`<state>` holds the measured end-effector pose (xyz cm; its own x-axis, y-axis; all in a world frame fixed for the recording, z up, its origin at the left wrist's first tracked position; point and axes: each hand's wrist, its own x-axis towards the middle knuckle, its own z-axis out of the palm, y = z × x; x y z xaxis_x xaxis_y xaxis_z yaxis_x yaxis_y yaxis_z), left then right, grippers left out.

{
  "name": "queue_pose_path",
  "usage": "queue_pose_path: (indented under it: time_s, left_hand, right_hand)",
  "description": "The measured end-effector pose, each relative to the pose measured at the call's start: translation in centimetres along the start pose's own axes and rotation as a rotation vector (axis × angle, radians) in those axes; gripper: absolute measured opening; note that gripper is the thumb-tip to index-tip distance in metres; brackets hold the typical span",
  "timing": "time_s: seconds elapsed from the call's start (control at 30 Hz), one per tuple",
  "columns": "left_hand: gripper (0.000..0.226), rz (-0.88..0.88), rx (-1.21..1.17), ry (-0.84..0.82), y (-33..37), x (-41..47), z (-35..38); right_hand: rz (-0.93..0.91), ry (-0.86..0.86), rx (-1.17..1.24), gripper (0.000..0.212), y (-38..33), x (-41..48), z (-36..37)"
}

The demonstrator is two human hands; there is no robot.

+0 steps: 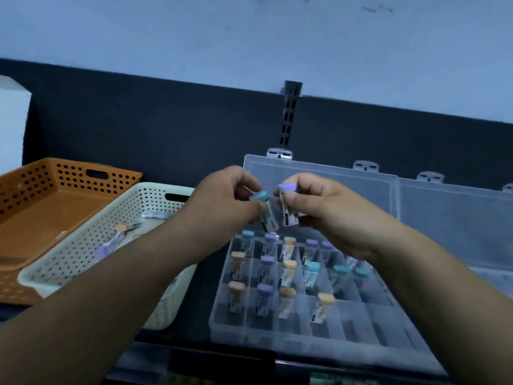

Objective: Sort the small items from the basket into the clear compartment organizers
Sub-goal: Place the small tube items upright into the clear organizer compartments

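— What are the hands doing here?

— The left hand [224, 198] pinches a teal-capped vial [268, 216], and the right hand [319, 207] pinches a purple-capped vial [290, 215]. Both hands are curled round their vials, which sit side by side and almost touch.

— And where do the vials go?

— Straight down and nearer. The clear organizer [305, 340] lies open directly beneath both hands, its lid [319, 176] standing up behind them. Each held vial is close to upright, cap on top, and the teal one leans its cap to the left. The sorted vials [288, 273] lie along their compartments with caps to the far side, so each probably needs tipping flat first.

— Which hand is better placed?

— The right, I judge. The unfilled compartments are on the near and right side, under its wrist.

— Anything in the way?

— Only the vials already laid in. The white basket [83, 262], with several loose vials [111, 243] in it, sits to the left by the left forearm, and an orange basket [41, 207] lies beyond it. A second clear lid [458, 212] stands far right
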<state>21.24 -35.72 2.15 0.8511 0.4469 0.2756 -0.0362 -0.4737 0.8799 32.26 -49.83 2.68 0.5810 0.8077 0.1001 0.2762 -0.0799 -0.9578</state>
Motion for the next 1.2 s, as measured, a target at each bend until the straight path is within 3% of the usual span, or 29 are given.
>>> queue_pose_path:
  time_s: [0.17, 0.4, 0.53, 0.9, 1.2]
  left_hand:
    - [0.007, 0.043, 0.072, -0.192, 2.1, -0.6, 3.9]
    - [0.012, 0.087, 0.139, -0.397, 2.6, -1.4, 9.1]
    - [0.015, 0.169, 0.354, -0.470, 2.0, -2.0, 11.6]
    - [0.021, 0.339, 0.769, -0.461, -0.5, -2.8, 14.3]
    - [0.026, 0.338, 0.769, -0.447, -1.4, -2.7, 14.4]
  right_hand:
    - [-0.018, 0.122, -0.209, 0.009, 1.6, -5.0, -4.6]
    - [0.035, 0.157, -0.452, 0.014, 4.8, -9.9, -8.1]
    - [0.057, 0.165, -0.580, 0.012, 6.5, -11.5, -8.9]
    - [0.083, 0.196, -0.652, 0.013, 10.5, -12.6, -8.1]
    - [0.065, 0.146, -0.902, 0.020, 10.5, -12.2, -7.6]
